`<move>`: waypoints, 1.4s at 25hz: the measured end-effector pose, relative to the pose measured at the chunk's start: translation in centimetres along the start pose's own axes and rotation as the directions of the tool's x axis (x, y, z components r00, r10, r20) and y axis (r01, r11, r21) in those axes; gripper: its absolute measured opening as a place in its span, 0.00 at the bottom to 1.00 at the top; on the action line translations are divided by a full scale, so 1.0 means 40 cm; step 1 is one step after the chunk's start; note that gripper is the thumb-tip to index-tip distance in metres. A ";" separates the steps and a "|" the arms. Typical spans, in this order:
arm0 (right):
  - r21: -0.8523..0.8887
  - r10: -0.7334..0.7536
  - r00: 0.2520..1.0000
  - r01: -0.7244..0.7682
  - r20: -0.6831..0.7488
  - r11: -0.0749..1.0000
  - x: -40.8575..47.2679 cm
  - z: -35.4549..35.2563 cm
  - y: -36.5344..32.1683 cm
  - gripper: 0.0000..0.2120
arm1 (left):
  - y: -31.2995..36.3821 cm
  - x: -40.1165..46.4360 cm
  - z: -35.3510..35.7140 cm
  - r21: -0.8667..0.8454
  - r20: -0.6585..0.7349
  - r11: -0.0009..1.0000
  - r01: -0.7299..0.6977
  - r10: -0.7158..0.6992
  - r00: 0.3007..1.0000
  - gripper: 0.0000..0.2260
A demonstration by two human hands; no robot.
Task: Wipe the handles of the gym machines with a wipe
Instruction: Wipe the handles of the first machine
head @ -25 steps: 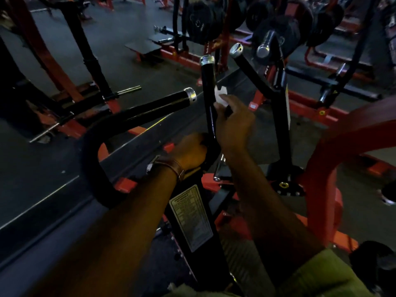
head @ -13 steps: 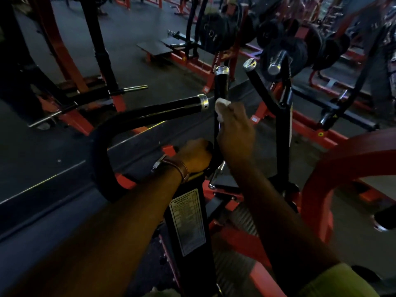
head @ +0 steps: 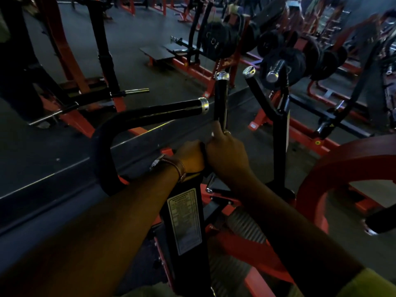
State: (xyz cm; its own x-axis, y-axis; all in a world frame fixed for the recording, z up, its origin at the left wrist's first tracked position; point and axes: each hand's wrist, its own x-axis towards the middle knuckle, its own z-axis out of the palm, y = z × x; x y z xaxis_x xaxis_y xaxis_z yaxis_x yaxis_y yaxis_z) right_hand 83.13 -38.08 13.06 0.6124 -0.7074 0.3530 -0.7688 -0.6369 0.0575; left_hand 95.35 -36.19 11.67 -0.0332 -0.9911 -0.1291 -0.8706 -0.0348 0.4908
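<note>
An upright black handle (head: pixel 221 97) with a chrome end cap rises in the middle of the view. My right hand (head: pixel 228 151) is wrapped around its lower part, with a white wipe (head: pixel 212 134) almost hidden in the fist; only a sliver shows. My left hand (head: pixel 189 156), with a brown watch strap on the wrist, grips the black bar at the handle's base, touching my right hand. A second, horizontal black handle (head: pixel 171 109) with a chrome cap curves off to the left. A third angled handle (head: pixel 256 86) stands to the right.
The machine's black post (head: pixel 184 221) with a white label stands below my hands. A red curved frame (head: pixel 334 174) lies at right. Racks of black weight plates (head: pixel 282 61) and red machine frames (head: pixel 192 67) fill the back. A chrome-tipped bar (head: pixel 137 91) juts at left.
My right hand has slid down the upright handle from near its upper half to its base beside my left hand. The wipe is now mostly hidden in the fist.
</note>
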 end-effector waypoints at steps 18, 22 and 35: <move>0.878 0.668 0.702 -0.129 -0.248 0.461 0.111 0.044 0.105 0.05 | 0.013 -0.015 -0.016 -0.304 -0.009 0.953 -0.009 0.006 1.000 0.16; 0.994 0.632 0.768 -0.094 0.107 -0.054 0.016 0.072 0.084 0.06 | 0.011 -0.016 -0.008 -0.314 0.000 0.948 -0.046 0.049 0.999 0.19; 0.687 0.218 0.837 -0.233 0.501 -0.688 0.056 0.137 0.118 0.18 | -0.003 -0.004 -0.006 -0.350 0.002 0.937 0.000 0.000 1.000 0.17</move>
State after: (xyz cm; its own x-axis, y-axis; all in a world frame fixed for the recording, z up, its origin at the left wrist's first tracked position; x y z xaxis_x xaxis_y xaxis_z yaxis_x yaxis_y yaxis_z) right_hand 81.90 -44.36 9.01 0.4377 -0.8847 -0.1600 0.5132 0.3920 -0.7635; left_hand 95.56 -36.05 11.83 -0.0342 -0.9909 -0.1303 -0.6437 -0.0779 0.7613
